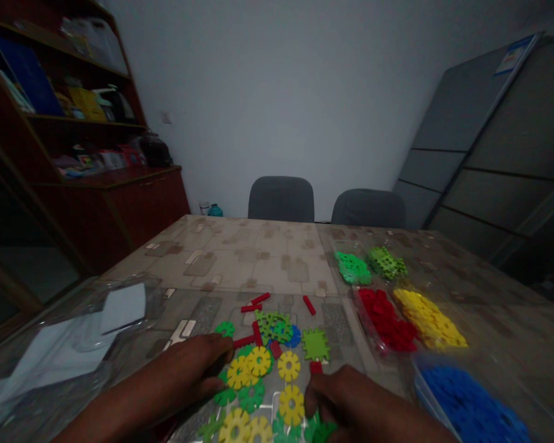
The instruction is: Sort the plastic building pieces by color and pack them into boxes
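Yellow and green toothed discs (292,405) lie loose near the table's (240,237) near edge, between the two hands. The left hand (203,366) is half open, fingertips beside a red bar (244,341); whether it grips anything, I cannot tell. The right hand (346,397) is curled downward by a red piece (316,367), its grip unclear. Toward the right edge sit clear trays of red (385,320), yellow (429,318) and blue pieces (473,403).
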`<state>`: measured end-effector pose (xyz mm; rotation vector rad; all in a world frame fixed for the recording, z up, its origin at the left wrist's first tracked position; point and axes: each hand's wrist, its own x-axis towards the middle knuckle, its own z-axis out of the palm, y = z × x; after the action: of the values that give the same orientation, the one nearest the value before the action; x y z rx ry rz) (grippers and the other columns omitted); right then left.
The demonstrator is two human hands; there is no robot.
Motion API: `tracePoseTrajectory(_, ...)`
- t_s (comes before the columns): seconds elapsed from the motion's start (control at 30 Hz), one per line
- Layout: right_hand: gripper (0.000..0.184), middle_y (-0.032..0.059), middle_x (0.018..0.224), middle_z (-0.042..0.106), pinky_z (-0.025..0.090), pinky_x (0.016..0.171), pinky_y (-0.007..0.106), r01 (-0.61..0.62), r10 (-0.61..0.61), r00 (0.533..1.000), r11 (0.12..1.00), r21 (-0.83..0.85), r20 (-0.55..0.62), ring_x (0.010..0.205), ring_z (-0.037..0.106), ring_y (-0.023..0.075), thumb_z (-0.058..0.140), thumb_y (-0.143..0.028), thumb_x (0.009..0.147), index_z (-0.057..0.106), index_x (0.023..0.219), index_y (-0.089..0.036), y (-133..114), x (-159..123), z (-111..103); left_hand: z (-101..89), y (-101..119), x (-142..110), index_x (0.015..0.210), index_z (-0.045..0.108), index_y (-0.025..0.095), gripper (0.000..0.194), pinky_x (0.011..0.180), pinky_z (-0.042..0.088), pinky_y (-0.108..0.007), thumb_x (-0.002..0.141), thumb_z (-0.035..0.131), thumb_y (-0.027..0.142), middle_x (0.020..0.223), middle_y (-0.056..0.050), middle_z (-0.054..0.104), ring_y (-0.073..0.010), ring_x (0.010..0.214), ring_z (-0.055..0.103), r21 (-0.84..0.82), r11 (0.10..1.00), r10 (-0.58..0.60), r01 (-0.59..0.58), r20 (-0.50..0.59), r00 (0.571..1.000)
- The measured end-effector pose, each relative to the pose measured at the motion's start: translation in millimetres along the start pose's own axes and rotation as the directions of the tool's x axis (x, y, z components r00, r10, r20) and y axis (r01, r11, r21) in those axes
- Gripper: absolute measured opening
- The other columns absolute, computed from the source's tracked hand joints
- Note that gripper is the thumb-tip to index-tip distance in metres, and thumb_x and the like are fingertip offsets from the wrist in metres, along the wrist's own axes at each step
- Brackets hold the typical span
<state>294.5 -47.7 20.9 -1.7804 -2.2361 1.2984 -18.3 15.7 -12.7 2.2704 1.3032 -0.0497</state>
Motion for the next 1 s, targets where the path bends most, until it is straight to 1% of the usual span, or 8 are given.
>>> tracePoseTrajectory(0.17, 0.031, 0.0053, 0.107, 0.075, 0.048, 0.068, 0.025, -0.034, 0.036, 0.999, 0.997, -0.063, 0.033, 0.094, 0.069, 0.0238, 0.072, -0.016, 0.072, 0.071, 0.102, -0.024, -19, 2, 5, -5.4, 9, -5, 0.108, 0.063, 0.028, 0.033, 0.083, 0.046, -0.036, 0.076, 0.066, 0.022, 0.111, -0.002, 0.067, -0.0256, 0.098, 0.062, -0.011, 1.0, 0.012, -0.011, 0.023, 1.0)
tracePoseTrajectory(0.3, 0.029, 0.0105, 0.116, 0.073, 0.05, 0.084, 0.031, -0.024, 0.028, 1.0, 0.97, -0.241, 0.013, 0.103, 0.069, 0.0272, 0.07, -0.008, 0.07, 0.07, 0.096, -0.02, -22, 11, 3, -1.8, 13, -6, 0.116, 0.06, 0.028, 0.047, 0.093, 0.045, -0.042, 0.071, 0.07, 0.024, 0.125, -0.007, 0.063, -0.0307, 0.111, 0.059, 0.021, 0.999, -0.035, 0.034, 0.036, 0.999)
tracePoseTrajectory(0.4, 0.025, 0.0093, 0.114, 0.073, 0.049, 0.081, 0.029, -0.05, 0.055, 0.998, 0.971, -0.233, 0.013, 0.101, 0.068, 0.0261, 0.071, -0.008, 0.069, 0.069, 0.091, -0.02, -19, 14, 3, -0.2, 15, -5, 0.117, 0.059, 0.026, 0.049, 0.097, 0.044, -0.043, 0.07, 0.07, 0.023, 0.132, -0.008, 0.061, -0.0309, 0.114, 0.058, 0.019, 0.998, -0.054, 0.053, 0.038, 0.998)
tracePoseTrajectory(0.6, 0.043, 0.0011, 0.101, 0.071, 0.042, 0.069, 0.023, -0.007, 0.008, 1.0, 0.998, -0.062, 0.016, 0.089, 0.063, 0.0197, 0.073, -0.006, 0.062, 0.07, 0.1, -0.025, -5, 6, 8, 1.8, 14, -4, 0.101, 0.057, 0.027, 0.035, 0.081, 0.045, -0.034, 0.069, 0.064, 0.014, 0.108, -0.002, 0.068, -0.0234, 0.094, 0.06, -0.036, 0.999, -0.012, 0.013, 0.014, 1.0)
tracePoseTrajectory(0.7, 0.035, -0.0006, 0.095, 0.067, 0.039, 0.067, 0.024, 0.023, -0.023, 1.0, 1.0, 0.007, -0.016, 0.084, 0.059, 0.0176, 0.071, -0.005, 0.065, 0.07, 0.094, -0.026, 0, 7, 9, 2.0, 2, -1, 0.097, 0.062, 0.027, 0.025, 0.077, 0.044, -0.034, 0.077, 0.056, 0.012, 0.1, -0.002, 0.07, -0.0222, 0.088, 0.062, -0.05, 0.998, 0.03, -0.032, -0.04, 0.999)
tracePoseTrajectory(0.8, 0.022, -0.0018, 0.087, 0.063, 0.037, 0.066, 0.024, 0.101, -0.098, 0.992, 0.994, 0.03, -0.077, 0.079, 0.056, 0.0155, 0.066, -0.003, 0.068, 0.063, 0.08, -0.022, 0, 15, 12, -2.7, -5, 0, 0.094, 0.065, 0.025, 0.015, 0.076, 0.045, -0.035, 0.085, 0.055, 0.019, 0.099, -0.004, 0.071, -0.0236, 0.088, 0.063, -0.042, 0.999, 0.023, -0.025, -0.063, 0.998)
tracePoseTrajectory(0.9, 0.02, -0.0045, 0.075, 0.055, 0.035, 0.061, 0.022, 0.175, -0.14, 0.971, 0.969, 0.174, -0.193, 0.07, 0.052, 0.012, 0.058, -0.002, 0.069, 0.053, 0.075, -0.021, -2, 29, 21, -7.1, 5, -3, 0.094, 0.063, 0.024, 0.01, 0.08, 0.045, -0.034, 0.09, 0.054, 0.027, 0.099, -0.004, 0.069, -0.0227, 0.09, 0.062, -0.132, 0.989, 0.062, -0.07, -0.062, 0.996)
tracePoseTrajectory(1.0, 0.018, -0.0074, 0.066, 0.049, 0.034, 0.05, 0.02, 0.218, -0.148, 0.97, 0.877, 0.428, -0.191, 0.054, 0.049, 0.0099, 0.054, -0.007, 0.071, 0.051, 0.082, -0.022, -2, 42, 37, -5.3, 33, -8, 0.091, 0.057, 0.024, 0.009, 0.076, 0.043, -0.03, 0.083, 0.056, 0.028, 0.095, -0.001, 0.066, -0.0215, 0.089, 0.058, -0.283, 0.958, 0.034, -0.051, -0.062, 0.997)
